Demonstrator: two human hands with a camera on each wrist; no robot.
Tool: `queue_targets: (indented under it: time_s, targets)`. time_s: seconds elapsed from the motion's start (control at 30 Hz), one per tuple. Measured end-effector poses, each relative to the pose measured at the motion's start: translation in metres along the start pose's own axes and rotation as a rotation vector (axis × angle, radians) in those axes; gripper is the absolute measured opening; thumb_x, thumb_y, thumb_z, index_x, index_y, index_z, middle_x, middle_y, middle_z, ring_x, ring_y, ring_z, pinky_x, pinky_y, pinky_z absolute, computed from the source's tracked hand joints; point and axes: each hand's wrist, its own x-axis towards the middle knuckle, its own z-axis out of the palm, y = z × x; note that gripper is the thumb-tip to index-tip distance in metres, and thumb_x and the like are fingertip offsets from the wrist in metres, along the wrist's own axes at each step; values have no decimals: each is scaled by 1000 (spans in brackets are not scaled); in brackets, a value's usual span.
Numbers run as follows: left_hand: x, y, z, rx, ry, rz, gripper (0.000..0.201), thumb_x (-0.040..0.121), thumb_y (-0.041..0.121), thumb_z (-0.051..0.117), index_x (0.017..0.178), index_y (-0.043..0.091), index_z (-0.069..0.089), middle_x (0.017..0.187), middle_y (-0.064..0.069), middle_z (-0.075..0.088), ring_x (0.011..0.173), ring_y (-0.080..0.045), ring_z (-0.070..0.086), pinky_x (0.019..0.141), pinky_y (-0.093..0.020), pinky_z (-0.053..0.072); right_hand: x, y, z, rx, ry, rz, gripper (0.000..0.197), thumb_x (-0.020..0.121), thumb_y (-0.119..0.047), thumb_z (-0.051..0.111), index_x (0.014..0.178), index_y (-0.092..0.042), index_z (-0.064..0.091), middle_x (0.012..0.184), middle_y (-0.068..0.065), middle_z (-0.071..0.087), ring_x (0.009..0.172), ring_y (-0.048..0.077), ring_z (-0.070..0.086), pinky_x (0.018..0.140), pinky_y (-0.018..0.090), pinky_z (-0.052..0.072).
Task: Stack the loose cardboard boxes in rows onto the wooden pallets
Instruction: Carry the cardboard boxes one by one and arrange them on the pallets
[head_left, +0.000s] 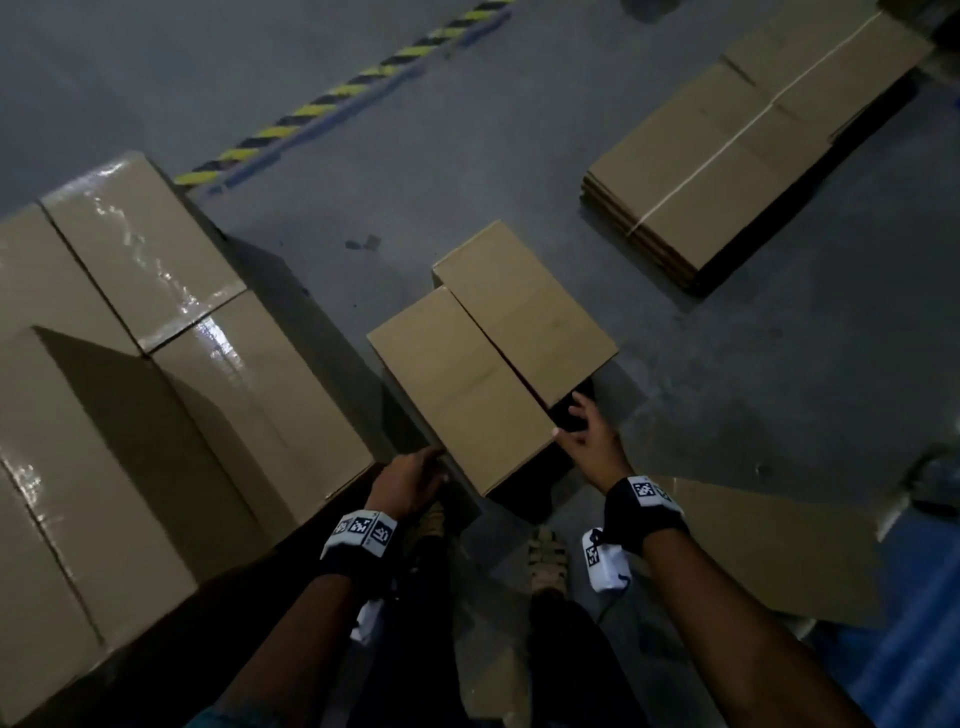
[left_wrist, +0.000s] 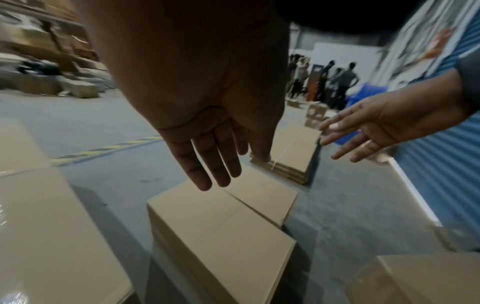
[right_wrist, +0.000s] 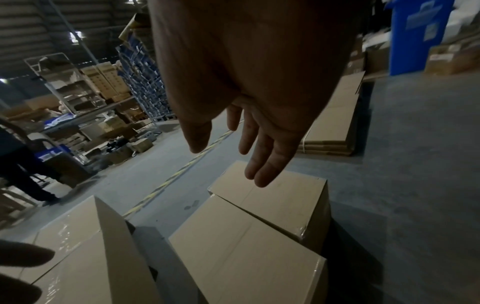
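From the head camera, a loose cardboard box (head_left: 483, 364) stands on the grey floor (head_left: 467, 156) at the centre, its two top flaps closed with a dark seam between them. The left hand (head_left: 408, 480) reaches toward the box's corner at 7 o'clock, fingers extended; whether they touch the cardboard I cannot tell. The right hand (head_left: 589, 441) sits at the box's 5 o'clock edge, fingers spread and straight, gripping nothing. At 9 o'clock stand the stacked boxes (head_left: 130, 338), glossy with tape, in rows just beside the loose one. At 1 o'clock lies a tied bundle of flattened cartons (head_left: 727, 156), well apart. A yellow-and-black floor stripe (head_left: 337, 98) runs at 11 o'clock.

From the left wrist, the left hand (left_wrist: 207, 123) hangs above the box (left_wrist: 221, 236) with fingers straight and relaxed, clear of the top. The right hand (left_wrist: 384, 127) enters at 3 o'clock, fingers spread. A group of people (left_wrist: 327, 82) stands far off at 1 o'clock.

From the right wrist, the right hand (right_wrist: 249, 113) hovers over the box (right_wrist: 254, 236), fingers loose and straight, holding nothing. A raised flap (right_wrist: 114, 246) of the stacked boxes stands at 8 o'clock. Shelving with cartons (right_wrist: 91, 102) fills 10 o'clock.
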Motion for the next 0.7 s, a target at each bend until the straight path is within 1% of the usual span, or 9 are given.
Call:
queue_targets:
  time_s: [0.07,0.13,0.2,0.27,0.33,0.43,0.57,0.63,0.7]
  targets:
    - [10,-1,20,-20,37,-47,47,93,21,63,137,10,52,114,-14,69,106,-30,65,85,-33,47,25,17,6,37,-17,-5,68,92,-16,66,151,-16,30,145,10,46,109,25,59,95,39,48]
    - [29,-4,49,-65,105,-77,49,92,20,65,138,11,52,114,-13,70,106,-28,66,85,-34,49,58,41,19,55,-12,-39,67,91,-14,67,149,-13,33,144,14,46,116,30,56,97,39,47]
    - [53,-12,83,-135,190,-111,50,91,20,66,138,11,52,117,-12,69,109,-27,65,88,-35,50,89,67,37,50,-23,-50,66,90,-15,68,147,-9,35,143,15,47,125,32,51,102,41,45]
    - [80,-23,120,-161,251,-153,55,90,23,67,141,13,49,126,-11,65,117,-26,61,95,-38,50,115,100,60,57,-18,-60,67,89,-17,70,146,-9,37,142,15,47,129,31,48,105,40,43]
    - [111,-39,162,-147,248,-190,62,90,28,67,145,15,42,135,-12,58,125,-27,55,100,-42,47,139,136,83,40,18,-83,63,88,-16,70,143,-5,41,141,17,48,130,29,47,105,34,39]
    - [151,-72,216,-78,255,-233,74,89,35,67,150,13,32,144,-14,48,132,-31,46,103,-44,43,167,184,115,-17,37,-90,61,87,-21,72,139,-5,46,142,19,48,132,32,45,109,38,37]
    - [188,-108,252,-59,288,-366,82,88,45,65,152,12,26,148,-17,40,134,-36,40,105,-48,40,196,229,137,-94,81,-29,60,86,-23,72,137,-5,48,141,23,45,131,36,44,110,40,34]
    - [201,-115,265,-74,259,-423,86,87,50,64,153,14,21,150,-18,35,134,-38,39,105,-50,40,210,245,146,-105,106,22,61,85,-24,72,137,-4,47,142,25,42,132,39,42,111,40,33]
    - [210,-120,280,-116,213,-489,93,85,52,65,154,17,13,152,-20,28,134,-42,38,106,-49,38,221,258,153,-125,127,85,68,83,-28,74,139,-6,43,148,25,33,135,42,35,113,42,31]
